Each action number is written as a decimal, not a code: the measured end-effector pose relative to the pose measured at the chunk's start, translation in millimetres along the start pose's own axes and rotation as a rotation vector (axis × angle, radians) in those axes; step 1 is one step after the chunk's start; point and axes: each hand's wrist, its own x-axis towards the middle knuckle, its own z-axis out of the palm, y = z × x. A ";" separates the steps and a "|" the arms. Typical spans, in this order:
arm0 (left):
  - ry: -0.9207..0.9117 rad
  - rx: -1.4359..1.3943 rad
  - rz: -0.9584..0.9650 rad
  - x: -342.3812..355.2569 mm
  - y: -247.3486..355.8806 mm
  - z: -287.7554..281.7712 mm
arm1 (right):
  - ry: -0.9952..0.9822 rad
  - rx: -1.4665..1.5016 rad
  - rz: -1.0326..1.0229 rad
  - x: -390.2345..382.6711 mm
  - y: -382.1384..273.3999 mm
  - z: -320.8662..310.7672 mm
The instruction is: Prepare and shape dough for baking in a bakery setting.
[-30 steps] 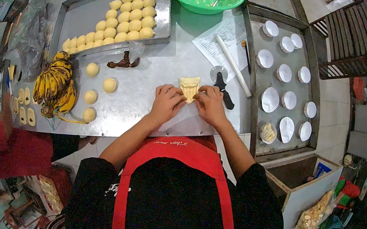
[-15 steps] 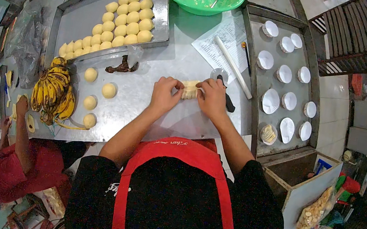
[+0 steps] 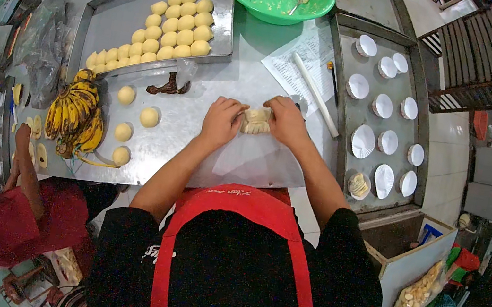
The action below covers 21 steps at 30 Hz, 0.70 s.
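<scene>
A small pale dough piece (image 3: 256, 122), with slits along its near side, lies on the metal table in front of me. My left hand (image 3: 222, 118) pinches its left end between thumb and fingers. At the opposite end, my right hand (image 3: 288, 121) has its curled fingers against the dough; the exact contact is partly hidden. Beyond my right hand, a white rolling stick (image 3: 316, 94) rests across a printed paper sheet (image 3: 296, 64). Off to my left sit several loose dough balls (image 3: 149, 117).
A tray (image 3: 235, 34) with rows of dough balls stands far left, behind bananas (image 3: 73, 115). The green bowl (image 3: 276, 12) holds yellow filling. On the right, a tray (image 3: 369, 37) carries white paper cups, one holding shaped dough (image 3: 358, 185). A co-worker (image 3: 29, 221) works at left.
My right hand has shifted slightly up at the dough's right end, its fingers lifted a little. More of the dough shows between my hands. The whole view has shifted slightly.
</scene>
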 end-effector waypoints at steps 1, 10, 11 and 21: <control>0.007 0.005 -0.001 2.5 -4.0 3.0 | 0.000 0.000 -0.009 6.0 5.4 5.7; -0.177 -0.052 -0.146 3.3 0.2 3.7 | -0.418 -0.166 -0.080 29.2 8.4 18.2; -0.199 -0.127 -0.211 0.6 1.6 3.1 | -0.480 -0.165 -0.085 31.3 4.3 11.6; -0.025 -0.131 -0.040 -21.8 30.0 -10.4 | -0.656 -0.060 -0.113 40.3 -16.0 -9.5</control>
